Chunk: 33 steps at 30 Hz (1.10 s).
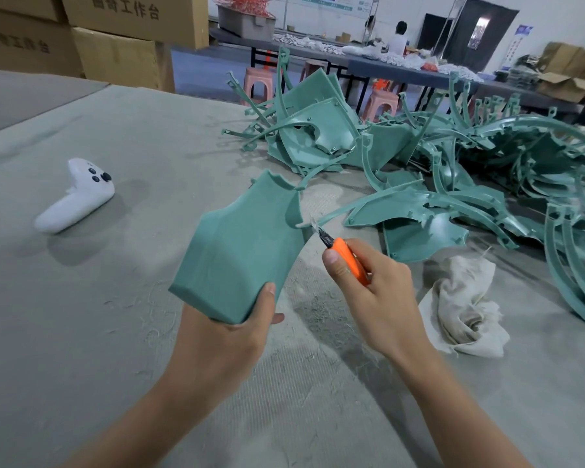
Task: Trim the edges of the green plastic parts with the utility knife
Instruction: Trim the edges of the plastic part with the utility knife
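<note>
One green panel [240, 244] was held tilted above the counter [98, 349], and the blade of the orange utility knife [343, 253] sat at its right edge, where a pale sliver of flash curled away.

The likeliest trouble was a slip. The panel was held only by its lower corner, so it could flex or twist under the blade's pressure. A snag in the flash might then send the edge skating across the face, gouging it, or jumping clear of the plastic altogether.

The left hand [230, 339] gripped that lower corner, with the thumb pressed on the near face and the fingers curled underneath. The right hand [375, 292] was wrapped closed round the knife's handle, with the thumb laid along its top toward the blade.

Behind and to the right of the panel lay a heap of green parts [321, 136]. A crumpled rag [463, 309] lay right of the panel, nearer than the heap. A white controller [78, 197] rested well to the panel's left.
</note>
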Tool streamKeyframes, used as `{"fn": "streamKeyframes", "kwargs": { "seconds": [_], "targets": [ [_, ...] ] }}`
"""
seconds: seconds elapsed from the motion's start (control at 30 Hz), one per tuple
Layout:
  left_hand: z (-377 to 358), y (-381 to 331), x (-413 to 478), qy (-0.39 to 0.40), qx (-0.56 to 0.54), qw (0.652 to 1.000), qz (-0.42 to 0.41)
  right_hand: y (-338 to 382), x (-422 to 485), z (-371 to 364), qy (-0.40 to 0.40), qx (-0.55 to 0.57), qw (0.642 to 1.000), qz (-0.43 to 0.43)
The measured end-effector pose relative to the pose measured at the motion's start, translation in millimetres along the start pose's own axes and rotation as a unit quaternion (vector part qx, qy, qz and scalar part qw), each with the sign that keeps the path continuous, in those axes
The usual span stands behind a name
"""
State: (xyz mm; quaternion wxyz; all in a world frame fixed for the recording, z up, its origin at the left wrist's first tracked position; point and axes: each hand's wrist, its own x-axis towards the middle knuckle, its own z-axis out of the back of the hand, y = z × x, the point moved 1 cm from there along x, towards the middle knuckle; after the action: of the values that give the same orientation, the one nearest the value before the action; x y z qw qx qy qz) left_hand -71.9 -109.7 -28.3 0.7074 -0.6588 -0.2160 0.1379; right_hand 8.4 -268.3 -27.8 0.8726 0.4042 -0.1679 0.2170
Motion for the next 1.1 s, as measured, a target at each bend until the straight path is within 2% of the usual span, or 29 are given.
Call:
{"fn": "streamKeyframes", "kwargs": {
  "seconds": [0.2,0.43,0.77,1.1],
  "targets": [
    [0.2,1.4,-0.8,-0.003,0.017,1.000,-0.021,0.7,0.4,0.8,-0.013,-0.042,0.999,0.010],
    [0.9,-2.0,-2.9,-0.004,0.033,0.999,-0.035,-0.2,0.7,2.4,-0.029,-0.042,0.999,0.000],
    [4.8,-0.3,-0.7,0.013,-0.015,1.000,0.003,-2.1,1.0,-0.6,-0.034,-0.037,0.999,-0.005],
    [8.0,2.5,1.8,0.049,-0.057,0.997,0.031,-11.7,4.3,4.2,-0.067,-0.112,0.991,-0.014]
  ]
}}
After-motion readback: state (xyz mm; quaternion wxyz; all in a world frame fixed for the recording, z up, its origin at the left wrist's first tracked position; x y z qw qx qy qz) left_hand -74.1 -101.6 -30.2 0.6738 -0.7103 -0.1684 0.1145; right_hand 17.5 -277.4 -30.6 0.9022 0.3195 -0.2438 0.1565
